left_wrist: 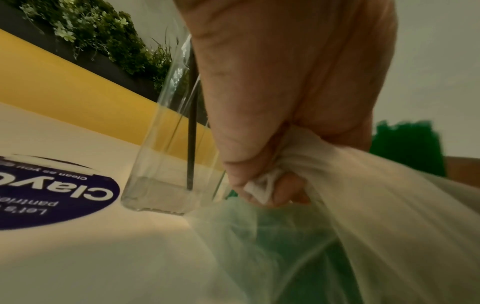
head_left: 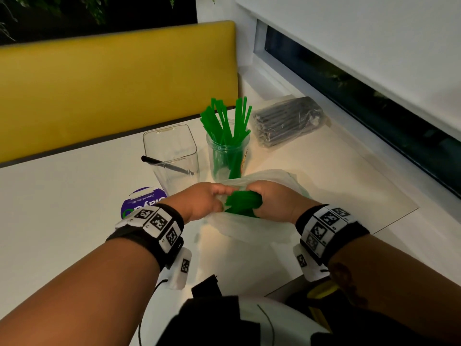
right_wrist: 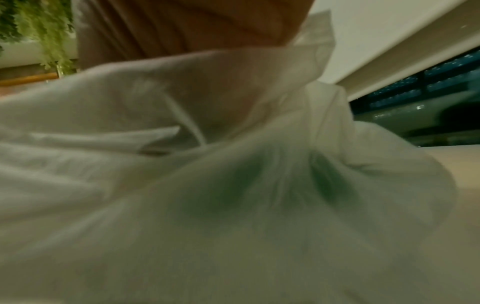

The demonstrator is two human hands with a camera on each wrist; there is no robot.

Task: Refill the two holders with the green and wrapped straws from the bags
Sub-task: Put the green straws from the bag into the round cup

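Nearest the person, a thin translucent white plastic bag [head_left: 239,228] lies crumpled on the white table [head_left: 62,221]. The left hand [head_left: 202,199] has its fingers [left_wrist: 259,174] curled tight round a bunched fold of the bag's mouth. The right hand [head_left: 272,198] is at the bag's opening with its fingers wrapped round a bundle of green plastic straws [head_left: 243,201], whose ends stick out between the two hands; more green shows dimly through the plastic.

Just left of the left wrist sits a round purple sticker with white lettering [head_left: 142,201] on the tabletop. Beyond the hands stand the two holders side by side: a square clear plastic container [head_left: 172,156] with a single dark straw [head_left: 167,164] leaning in it, and to its right a round clear jar [head_left: 227,156] already holding upright green straws [head_left: 224,121]. Farther back on the right lies a clear bag of dark wrapped straws [head_left: 289,121], flat on the table. Behind everything runs a yellow padded bench back [head_left: 112,83].
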